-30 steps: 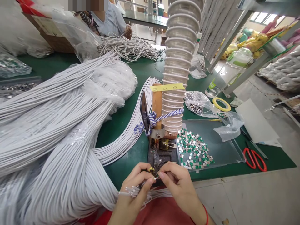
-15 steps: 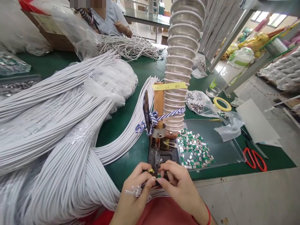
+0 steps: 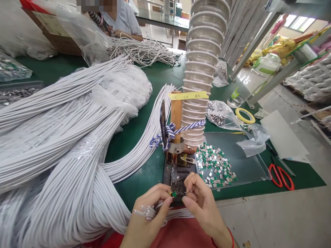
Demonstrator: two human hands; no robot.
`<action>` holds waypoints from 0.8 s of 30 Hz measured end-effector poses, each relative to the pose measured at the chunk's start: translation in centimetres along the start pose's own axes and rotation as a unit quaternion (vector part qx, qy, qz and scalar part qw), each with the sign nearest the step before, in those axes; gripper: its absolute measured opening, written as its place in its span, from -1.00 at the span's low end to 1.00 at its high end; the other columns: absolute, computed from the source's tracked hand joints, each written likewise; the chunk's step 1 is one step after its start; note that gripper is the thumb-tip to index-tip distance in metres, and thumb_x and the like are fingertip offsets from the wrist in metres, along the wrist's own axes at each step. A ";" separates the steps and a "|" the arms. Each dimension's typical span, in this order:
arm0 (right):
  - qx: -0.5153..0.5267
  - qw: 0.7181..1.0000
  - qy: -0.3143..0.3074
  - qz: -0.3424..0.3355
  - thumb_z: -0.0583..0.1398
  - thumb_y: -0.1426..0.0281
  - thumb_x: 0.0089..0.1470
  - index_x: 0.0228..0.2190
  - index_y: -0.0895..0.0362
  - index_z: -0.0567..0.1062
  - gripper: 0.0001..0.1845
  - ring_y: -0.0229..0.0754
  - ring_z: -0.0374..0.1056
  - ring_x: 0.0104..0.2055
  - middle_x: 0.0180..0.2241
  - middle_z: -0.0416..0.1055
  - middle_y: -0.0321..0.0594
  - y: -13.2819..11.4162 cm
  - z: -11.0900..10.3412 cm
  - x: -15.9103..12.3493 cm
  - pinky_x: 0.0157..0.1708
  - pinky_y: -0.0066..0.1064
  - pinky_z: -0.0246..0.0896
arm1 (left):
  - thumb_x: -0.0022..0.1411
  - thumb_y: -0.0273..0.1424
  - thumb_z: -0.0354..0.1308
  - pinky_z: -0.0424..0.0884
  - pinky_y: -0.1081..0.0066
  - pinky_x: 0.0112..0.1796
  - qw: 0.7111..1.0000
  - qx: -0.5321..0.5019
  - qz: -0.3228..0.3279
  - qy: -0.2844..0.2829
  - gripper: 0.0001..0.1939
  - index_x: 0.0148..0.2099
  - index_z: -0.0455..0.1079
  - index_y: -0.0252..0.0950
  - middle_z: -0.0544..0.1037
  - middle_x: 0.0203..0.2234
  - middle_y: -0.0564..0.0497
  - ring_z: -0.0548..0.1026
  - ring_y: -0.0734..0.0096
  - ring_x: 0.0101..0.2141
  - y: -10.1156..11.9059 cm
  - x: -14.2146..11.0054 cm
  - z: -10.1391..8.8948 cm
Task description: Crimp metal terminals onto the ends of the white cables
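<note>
Left hand (image 3: pixel 146 215) curled closed on white cable ends (image 3: pixel 141 213), held firmly between thumb and fingers; right hand (image 3: pixel 204 206) half closed, fingertips (image 3: pixel 187 188) pinched right beside a green-topped clip (image 3: pixel 174 194), though whether they have hold of it cannot be told; clip just above a dark metal jig (image 3: pixel 179 184), between both hands. Directly ahead, a wooden post (image 3: pixel 176 113) lashed by blue-and-white cord (image 3: pixel 178 129) to a clear ribbed hose (image 3: pixel 204 69), blocking part of the view; to the left, a huge white cable bundle (image 3: pixel 64 137); to the right, loose clips on a clear sheet (image 3: pixel 248 162), a bag (image 3: pixel 218 115), yellow tape (image 3: pixel 245 115), red scissors (image 3: pixel 280 177). Beneath everything, a green bench mat (image 3: pixel 139 182); beyond, a co-worker's hand (image 3: pixel 122 33) beside a cable coil (image 3: pixel 142 51); to the right, shelving (image 3: pixel 258 44) and a tiled floor (image 3: pixel 271 220).
</note>
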State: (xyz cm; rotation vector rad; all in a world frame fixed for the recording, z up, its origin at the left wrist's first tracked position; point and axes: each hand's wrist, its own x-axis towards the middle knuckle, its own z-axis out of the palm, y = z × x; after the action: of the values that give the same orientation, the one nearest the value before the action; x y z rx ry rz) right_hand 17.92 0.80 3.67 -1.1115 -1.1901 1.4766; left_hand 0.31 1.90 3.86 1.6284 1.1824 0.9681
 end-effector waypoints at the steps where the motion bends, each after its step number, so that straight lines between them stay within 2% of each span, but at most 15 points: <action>1: -0.008 1.000 0.005 -0.020 0.17 0.39 0.21 -0.37 0.05 0.23 -0.83 -0.28 -0.07 -0.48 -0.40 0.05 -0.40 0.0 0.0 -0.1 -0.50 -0.43 -0.11 | 0.27 -0.50 0.10 0.43 0.54 -0.41 1.000 0.003 0.000 0.007 -0.73 -0.48 0.47 -0.30 0.58 -0.47 -0.03 0.56 0.39 -0.45 0.1 0.1 0.0; 5: -0.099 0.993 0.041 -0.054 0.05 0.43 0.32 -0.38 0.07 0.29 -0.82 -0.21 0.10 -0.37 -0.37 0.15 -0.32 0.1 0.6 -0.1 -0.40 -0.40 0.03 | 0.25 -0.49 0.10 0.40 0.53 -0.46 1.000 0.012 -0.007 0.027 -0.71 -0.54 0.42 -0.29 0.55 -0.51 -0.02 0.52 0.40 -0.51 0.4 0.6 0.0; 11: -0.127 0.984 0.056 -0.111 0.13 0.57 0.21 -0.38 0.08 0.41 -0.83 -0.21 0.29 -0.31 -0.32 0.35 -0.26 0.1 1.7 0.3 -0.35 -0.45 0.18 | 0.22 -0.53 0.09 0.40 0.56 -0.48 0.998 0.012 0.007 0.055 -0.71 -0.55 0.41 -0.29 0.56 -0.52 -0.01 0.53 0.42 -0.51 0.7 0.9 0.1; 19: -0.117 0.980 0.081 -0.141 0.17 0.58 0.17 -0.38 0.09 0.48 -0.83 -0.19 0.35 -0.32 -0.35 0.41 -0.23 0.0 2.0 0.5 -0.36 -0.44 0.27 | 0.20 -0.54 0.11 0.41 0.58 -0.49 0.997 0.023 0.016 0.075 -0.73 -0.54 0.43 -0.28 0.57 -0.52 0.01 0.54 0.44 -0.52 1.4 1.0 0.2; 24: -0.114 0.981 0.088 -0.130 0.18 0.52 0.21 -0.39 0.09 0.49 -0.85 -0.16 0.37 -0.30 -0.34 0.42 -0.20 -0.2 2.1 0.2 -0.33 -0.42 0.29 | 0.21 -0.52 0.11 0.41 0.54 -0.50 0.997 0.020 0.002 0.069 -0.71 -0.55 0.43 -0.27 0.55 -0.53 0.01 0.54 0.39 -0.52 1.6 0.9 0.0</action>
State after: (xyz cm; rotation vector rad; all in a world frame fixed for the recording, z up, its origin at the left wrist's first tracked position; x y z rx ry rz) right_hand 15.90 0.73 4.16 -1.1612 -1.3458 1.0408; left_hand 0.97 2.51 5.50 1.6165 1.2983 1.0794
